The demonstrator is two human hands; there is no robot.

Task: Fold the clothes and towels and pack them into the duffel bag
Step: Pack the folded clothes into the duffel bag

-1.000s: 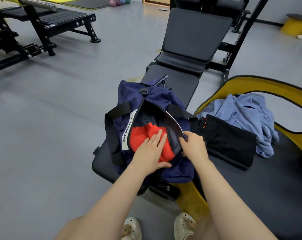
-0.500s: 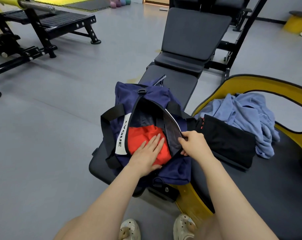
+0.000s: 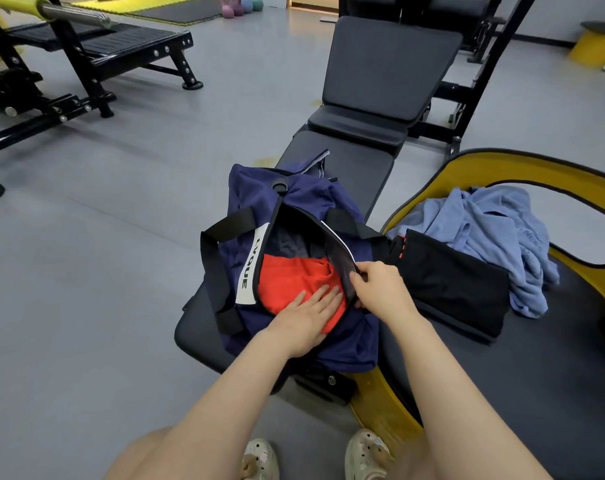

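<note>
A navy duffel bag with black straps lies unzipped on the near end of a black bench. Inside it sits a folded red garment. My left hand lies flat on the red garment with fingers together, pressing it down. My right hand pinches the right edge of the bag's opening and holds it apart. To the right, a folded black garment lies on a dark mat, with a crumpled light blue garment behind it.
The dark mat has a raised yellow rim around it. The bench's backrest rises behind the bag. Black gym frames stand at the far left on the grey floor. My feet in pale clogs show at the bottom.
My left hand has slid slightly lower on the red garment, which now sits deeper in the bag. My right hand keeps hold of the bag's edge.
</note>
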